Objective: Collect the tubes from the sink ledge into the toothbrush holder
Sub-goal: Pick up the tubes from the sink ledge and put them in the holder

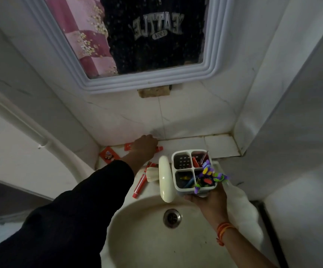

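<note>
A red tube (159, 149) lies on the tiled sink ledge (220, 145) in the middle of the frame, with only its right end showing past the left hand (144, 145). That hand lies over it, fingers curled down, but whether it actually grips the tube cannot be told, since the knuckles hide the contact. A second red tube (139, 187) lies lower, left of centre, slanting along the sink rim beside the tap's handle; its upper end is covered by the dark sleeve (91, 200) and wrist. Between the two, a short red piece (150, 164) peeks out by the wrist, too little of it visible to name.

The white toothbrush holder (192, 172), divided into four compartments, is held up at right of centre by the right hand (205, 199), whose fingers cup it from below and are mostly hidden by it. Its upper right compartment holds something red, its lower ones toothbrushes, one with a purple and green toy figure; the upper left shows only a perforated floor.

A cream tap (165, 179) stands just left of the holder, above the basin (149, 238) and its drain (172, 218). An orange packet (109, 154) lies in the ledge's left corner. A mirror (147, 35) fills the top of the frame.
</note>
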{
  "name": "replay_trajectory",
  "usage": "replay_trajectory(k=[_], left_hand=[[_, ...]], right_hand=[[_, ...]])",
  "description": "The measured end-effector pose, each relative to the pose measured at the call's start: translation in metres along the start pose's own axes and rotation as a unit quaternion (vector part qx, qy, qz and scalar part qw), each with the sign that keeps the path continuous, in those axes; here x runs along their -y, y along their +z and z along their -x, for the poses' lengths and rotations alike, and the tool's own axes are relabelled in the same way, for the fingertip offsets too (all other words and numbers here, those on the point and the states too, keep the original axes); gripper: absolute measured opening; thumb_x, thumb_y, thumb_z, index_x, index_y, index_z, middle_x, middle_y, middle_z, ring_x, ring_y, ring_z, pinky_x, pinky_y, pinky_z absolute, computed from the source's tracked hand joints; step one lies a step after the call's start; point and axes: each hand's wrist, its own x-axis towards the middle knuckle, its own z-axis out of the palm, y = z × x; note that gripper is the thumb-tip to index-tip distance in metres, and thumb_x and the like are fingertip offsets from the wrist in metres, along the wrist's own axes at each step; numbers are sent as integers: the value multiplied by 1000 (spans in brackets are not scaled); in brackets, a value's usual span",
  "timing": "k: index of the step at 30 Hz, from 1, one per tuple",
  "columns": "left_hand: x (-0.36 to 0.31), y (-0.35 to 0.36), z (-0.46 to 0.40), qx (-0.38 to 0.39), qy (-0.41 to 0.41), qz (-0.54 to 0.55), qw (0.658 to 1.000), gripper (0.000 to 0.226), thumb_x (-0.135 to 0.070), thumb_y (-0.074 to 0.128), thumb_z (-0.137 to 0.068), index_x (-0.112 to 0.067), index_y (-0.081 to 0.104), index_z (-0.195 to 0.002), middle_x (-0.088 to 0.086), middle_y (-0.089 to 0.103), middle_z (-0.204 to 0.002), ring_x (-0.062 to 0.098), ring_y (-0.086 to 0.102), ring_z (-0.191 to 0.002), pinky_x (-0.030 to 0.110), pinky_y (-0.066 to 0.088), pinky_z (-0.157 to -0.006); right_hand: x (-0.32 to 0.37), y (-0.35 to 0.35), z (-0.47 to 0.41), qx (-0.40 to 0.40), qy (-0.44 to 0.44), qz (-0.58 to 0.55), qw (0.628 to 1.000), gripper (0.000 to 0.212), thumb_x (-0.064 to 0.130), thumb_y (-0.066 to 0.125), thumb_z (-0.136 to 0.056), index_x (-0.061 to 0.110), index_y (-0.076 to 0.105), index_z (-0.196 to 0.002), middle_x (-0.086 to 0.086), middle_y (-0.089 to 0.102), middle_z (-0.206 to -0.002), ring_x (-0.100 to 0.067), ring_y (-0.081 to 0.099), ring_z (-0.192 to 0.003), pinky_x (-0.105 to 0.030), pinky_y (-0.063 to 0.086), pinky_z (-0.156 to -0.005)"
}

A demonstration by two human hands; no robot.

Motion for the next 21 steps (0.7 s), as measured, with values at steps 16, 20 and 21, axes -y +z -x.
replay_trajectory(k=[16, 20, 21], left_hand=[[-26, -130, 47, -38, 131, 99, 986, 49, -54, 82, -75, -21, 78, -111, -2, 77, -106, 15, 68, -91, 31, 55, -76], [-49, -151, 65, -6, 154, 91, 984, 37, -40, 86, -79, -19, 79, -109, -2, 78, -105, 13, 71, -95, 32, 59, -90], [-54, -150, 69, -9, 155, 91, 984, 31, -35, 87, -79, -20, 80, -105, -2, 78, -102, 11, 73, -91, 30, 60, -85]], right_hand=[[4, 1, 0, 11, 23, -7, 1000, 79, 14, 100, -47, 20, 62, -116, 7, 70, -106, 24, 58, -96, 2, 45, -73], [8, -1, 3, 13, 24, 7, 1000, 81, 34, 99, -45, 36, 58, -115, 10, 70, -111, 9, 62, -106, -5, 48, -83], [7, -1, 4, 14, 27, 8, 999, 84, 41, 98, -43, 36, 58, -117, 9, 70, -114, 4, 62, -110, -9, 49, -87]])
